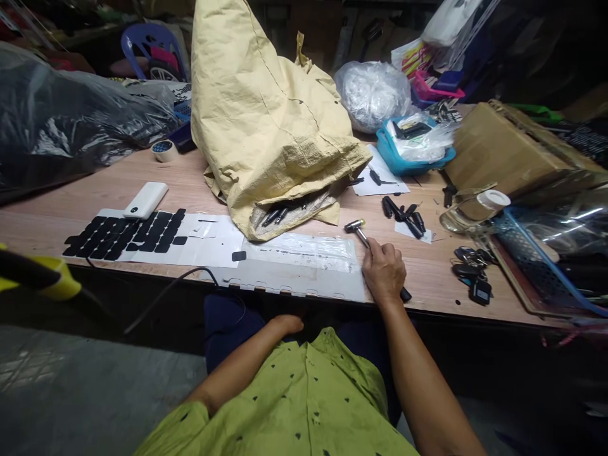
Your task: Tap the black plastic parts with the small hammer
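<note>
My right hand [384, 273] is closed round the handle of a small hammer [360, 233] on the table, its head pointing away from me. Down in my lap, below the table edge, lies my left hand [289, 324]; its fingers are hidden in shadow. A grey-white board [304, 272] runs along the front edge, left of the hammer. Behind it a big tan sack [285, 139] lies with its mouth towards me, dark pen-like pieces [278, 215] inside. Rows of black stickers [114, 235] on white sheets sit to the left, beneath a white power bank [146, 200].
Black pen-like parts [403, 214] lie right of the hammer, near a clear bottle [475, 210], keys [475, 272] and a blue basket [546, 259]. Behind are a teal basket [413, 161] and a cardboard box [508, 149]. A cable [166, 291] hangs over the front edge.
</note>
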`<state>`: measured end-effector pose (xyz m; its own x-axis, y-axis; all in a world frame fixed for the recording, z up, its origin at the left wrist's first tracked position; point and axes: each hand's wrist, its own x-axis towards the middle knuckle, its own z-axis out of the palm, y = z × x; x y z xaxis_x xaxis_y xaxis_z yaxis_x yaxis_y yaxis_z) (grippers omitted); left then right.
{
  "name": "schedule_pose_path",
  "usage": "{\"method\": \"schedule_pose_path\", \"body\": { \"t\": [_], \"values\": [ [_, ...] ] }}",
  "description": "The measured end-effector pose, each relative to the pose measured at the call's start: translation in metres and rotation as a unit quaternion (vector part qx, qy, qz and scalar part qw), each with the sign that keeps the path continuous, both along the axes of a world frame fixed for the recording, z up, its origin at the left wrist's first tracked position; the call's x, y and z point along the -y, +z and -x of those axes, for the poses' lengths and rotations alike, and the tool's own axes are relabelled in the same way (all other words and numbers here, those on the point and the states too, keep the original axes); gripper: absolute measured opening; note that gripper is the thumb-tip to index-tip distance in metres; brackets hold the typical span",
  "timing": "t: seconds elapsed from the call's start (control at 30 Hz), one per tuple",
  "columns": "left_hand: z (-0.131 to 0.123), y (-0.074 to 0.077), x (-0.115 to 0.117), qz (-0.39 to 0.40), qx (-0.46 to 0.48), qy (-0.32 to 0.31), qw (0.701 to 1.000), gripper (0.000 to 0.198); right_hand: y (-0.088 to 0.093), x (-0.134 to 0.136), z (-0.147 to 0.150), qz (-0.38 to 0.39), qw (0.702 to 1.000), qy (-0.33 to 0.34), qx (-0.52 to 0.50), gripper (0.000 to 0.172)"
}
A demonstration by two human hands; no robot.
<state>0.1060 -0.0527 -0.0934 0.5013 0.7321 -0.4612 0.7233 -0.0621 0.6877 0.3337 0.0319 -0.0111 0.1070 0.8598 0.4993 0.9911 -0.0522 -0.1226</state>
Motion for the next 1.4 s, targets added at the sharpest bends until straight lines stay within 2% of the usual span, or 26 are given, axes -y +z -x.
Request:
{"method": "schedule_pose_path", "body": {
  "t": [0.1,0.17,0.2,0.23,0.27,0.33,0.37,0.4,0.47,0.5,0.57,0.63,0.73,0.87,0.93,1.0,1.07,1.13,1.23,1.4],
  "values": [
    [0.005,0.044,0.001,0.054,0.009,-0.114,0.992,0.022,0.001,0.000,0.001,0.007,1.000,-0.001,-0.006,0.033],
    [0.014,0.083,-0.010,0.086,0.121,-0.180,0.972,0.022,0.001,0.001,0.001,0.012,1.000,-0.002,-0.010,0.033],
    [0.019,0.103,-0.021,0.103,0.182,-0.183,0.961,0.026,0.002,0.001,0.001,0.015,1.000,-0.002,-0.011,0.033],
    [0.025,0.120,-0.034,0.098,0.223,-0.155,0.957,0.030,0.002,0.001,0.001,0.019,1.000,-0.002,-0.013,0.033],
    [0.032,0.134,-0.049,0.056,0.242,-0.097,0.964,0.031,0.002,0.001,0.001,0.022,1.000,-0.003,-0.014,0.034],
    [0.044,0.152,-0.083,-0.122,0.206,0.085,0.967,0.026,0.003,0.000,0.002,0.027,1.000,-0.003,-0.016,0.033],
    [0.049,0.156,-0.101,-0.211,0.149,0.177,0.950,0.025,0.003,0.000,0.002,0.027,1.000,-0.002,-0.015,0.033],
    [0.054,0.156,-0.117,-0.276,0.080,0.252,0.924,0.023,0.003,0.000,0.002,0.027,1.000,-0.001,-0.014,0.033],
    [0.060,0.152,-0.143,-0.333,-0.059,0.342,0.877,0.021,0.002,-0.001,0.003,0.024,1.000,0.001,-0.009,0.033],
    [0.061,0.148,-0.153,-0.330,-0.116,0.359,0.865,0.021,0.002,-0.002,0.003,0.022,1.000,0.001,-0.006,0.033],
    [0.062,0.143,-0.164,-0.303,-0.194,0.361,0.860,0.020,0.002,-0.002,0.003,0.018,1.000,0.000,0.000,0.033],
    [0.061,0.142,-0.165,-0.283,-0.227,0.352,0.863,0.020,0.001,-0.002,0.003,0.014,1.000,-0.004,0.005,0.032],
    [0.063,0.146,-0.157,-0.280,-0.227,0.349,0.865,0.019,0.000,-0.003,0.003,0.012,1.000,-0.006,0.007,0.032],
    [0.064,0.151,-0.133,-0.335,-0.175,0.373,0.847,0.018,-0.001,-0.003,0.003,0.015,1.000,-0.007,0.009,0.032],
    [0.058,0.149,-0.120,-0.371,-0.108,0.334,0.860,0.016,-0.002,-0.003,0.002,0.016,1.000,-0.008,0.008,0.032],
    [0.045,0.141,-0.110,-0.380,-0.026,0.248,0.891,0.013,-0.002,-0.003,0.002,0.016,1.000,-0.009,0.004,0.031],
    [0.031,0.130,-0.103,-0.359,0.029,0.162,0.919,0.010,-0.002,-0.003,0.002,0.015,1.000,-0.009,-0.002,0.030],
    [0.020,0.118,-0.101,-0.335,0.045,0.117,0.934,0.010,-0.002,-0.003,0.003,0.015,1.000,-0.008,-0.007,0.030],
    [0.014,0.107,-0.102,-0.320,0.047,0.101,0.941,0.014,-0.003,-0.004,0.003,0.013,1.000,-0.003,-0.013,0.031],
    [0.017,0.105,-0.107,-0.303,0.051,0.099,0.947,0.018,-0.003,-0.006,-0.003,0.006,0.999,0.023,-0.046,0.034]
  ]
}}
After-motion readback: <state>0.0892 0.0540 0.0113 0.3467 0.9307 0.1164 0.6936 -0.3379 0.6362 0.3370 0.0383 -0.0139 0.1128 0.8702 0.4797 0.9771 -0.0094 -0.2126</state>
